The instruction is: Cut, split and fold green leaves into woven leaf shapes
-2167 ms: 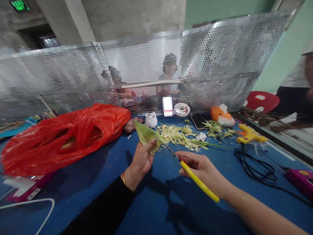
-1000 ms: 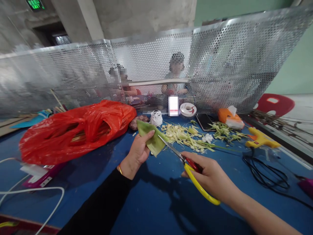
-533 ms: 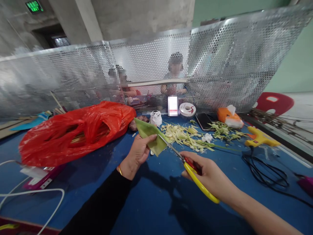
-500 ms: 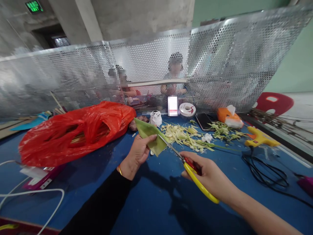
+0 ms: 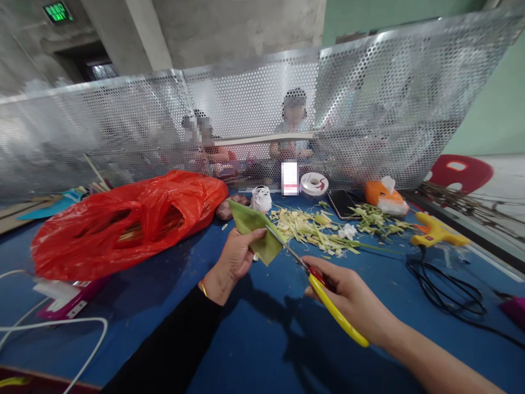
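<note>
A flat green piece (image 5: 255, 234), leaf-like and four-cornered, is pinched between the thumb and fingers of my left hand (image 5: 235, 254). My right hand (image 5: 348, 293) grips scissors (image 5: 334, 306) with yellow and red handles. Their blades lie across the right part of the green piece, a little beyond my left thumb. Both hands are above the blue table (image 5: 246, 345). Behind the green piece lie pale green and yellowish trimmings (image 5: 305, 227), spread over the table. A ball of white string (image 5: 261, 198) sits just past its upper edge.
At left lies a red plastic bag (image 5: 135, 219) holding thin brown sticks. Along the back are a ribbon spool (image 5: 314, 184), a phone (image 5: 342, 204) and an orange tissue pack (image 5: 385, 198). A yellow glue gun (image 5: 438, 231) with black cable is at right. A perforated metal screen (image 5: 254, 93) stands behind.
My left hand and the green piece have shifted slightly right and down. The scissors have barely moved, their handle end dropping a little.
</note>
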Demonstrator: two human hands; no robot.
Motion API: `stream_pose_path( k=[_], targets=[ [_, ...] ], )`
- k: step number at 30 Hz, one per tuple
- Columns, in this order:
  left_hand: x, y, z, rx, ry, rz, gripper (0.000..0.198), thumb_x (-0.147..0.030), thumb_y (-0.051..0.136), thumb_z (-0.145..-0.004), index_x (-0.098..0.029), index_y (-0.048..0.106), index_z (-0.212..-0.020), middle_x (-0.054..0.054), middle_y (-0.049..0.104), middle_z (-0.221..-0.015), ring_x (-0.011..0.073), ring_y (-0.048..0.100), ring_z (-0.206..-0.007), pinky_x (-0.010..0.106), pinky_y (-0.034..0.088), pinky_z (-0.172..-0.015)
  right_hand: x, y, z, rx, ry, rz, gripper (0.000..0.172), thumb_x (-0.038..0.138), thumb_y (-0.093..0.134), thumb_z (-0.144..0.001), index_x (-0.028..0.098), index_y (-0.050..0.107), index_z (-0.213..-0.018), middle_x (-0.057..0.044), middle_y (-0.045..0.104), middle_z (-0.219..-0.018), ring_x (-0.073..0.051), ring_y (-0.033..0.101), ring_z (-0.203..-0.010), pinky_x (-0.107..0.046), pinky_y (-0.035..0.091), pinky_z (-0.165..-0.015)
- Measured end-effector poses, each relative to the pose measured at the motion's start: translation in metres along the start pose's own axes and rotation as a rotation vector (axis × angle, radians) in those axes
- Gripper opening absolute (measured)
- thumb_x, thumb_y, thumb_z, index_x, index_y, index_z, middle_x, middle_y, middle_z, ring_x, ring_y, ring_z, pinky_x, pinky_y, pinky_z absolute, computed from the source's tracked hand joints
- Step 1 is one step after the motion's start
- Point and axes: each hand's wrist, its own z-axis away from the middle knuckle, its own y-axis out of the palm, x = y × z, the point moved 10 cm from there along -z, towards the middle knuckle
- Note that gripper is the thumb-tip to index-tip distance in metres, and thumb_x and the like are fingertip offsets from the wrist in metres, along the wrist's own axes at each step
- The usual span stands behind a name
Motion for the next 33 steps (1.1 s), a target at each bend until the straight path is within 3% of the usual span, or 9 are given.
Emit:
stream_pose_path(
  k=[6,13,22,26,33],
  targets=[
    [0.0,-0.003,-0.001,-0.012,-0.004,0.011,0.041,-0.005,0.081,-0.057,-0.015,0.073,-0.097,0.004,0.077,-0.089,0.017,0.071,-0.076,0.028,0.057,-0.076,0.004,0.003,0.0,0.044,0.029,-0.016,0.03,0.038,0.059,-0.085,0.017,0.064,-0.106,0.0,0.058,-0.073,-0.015,0.053,-0.067,-0.025,0.047,-0.064],
    [0.012,0.003,0.003,0.018,-0.075,-0.04,0.045,-0.008,0.082,-0.056,-0.016,0.073,-0.1,0.004,0.077,-0.083,0.0177,0.07,-0.071,0.03,0.057,-0.073,-0.008,0.007,0.001,0.073,0.074,-0.017,0.036,0.037,0.063,-0.081,0.018,0.059,-0.111,0.0,0.06,-0.079,-0.014,0.05,-0.066,-0.023,0.044,-0.06],
    [0.014,0.004,0.005,0.013,-0.086,-0.051,0.046,-0.009,0.081,-0.057,-0.017,0.073,-0.101,0.005,0.077,-0.085,0.0179,0.07,-0.073,0.031,0.056,-0.076,0.001,0.007,0.0,0.063,0.041,-0.051,0.016,0.031,0.056,-0.086,0.019,0.063,-0.095,0.002,0.059,-0.073,-0.015,0.053,-0.071,-0.024,0.045,-0.065],
    [0.013,0.005,0.005,0.023,-0.077,-0.054,0.05,-0.009,0.081,-0.057,-0.018,0.072,-0.105,0.004,0.077,-0.086,0.0191,0.07,-0.075,0.032,0.055,-0.076,0.001,0.007,0.001,0.061,0.048,-0.075,0.02,0.034,0.056,-0.085,0.019,0.063,-0.097,0.0,0.061,-0.078,-0.017,0.055,-0.072,-0.025,0.046,-0.065],
    [0.02,0.013,0.009,0.055,-0.13,-0.067,0.052,-0.008,0.08,-0.056,-0.017,0.072,-0.106,0.004,0.076,-0.082,0.0181,0.069,-0.071,0.032,0.054,-0.078,-0.008,0.004,0.002,0.033,0.034,0.087,0.029,0.038,0.062,-0.081,0.021,0.064,-0.104,0.003,0.056,-0.066,-0.013,0.048,-0.06,-0.023,0.041,-0.056]
  ],
)
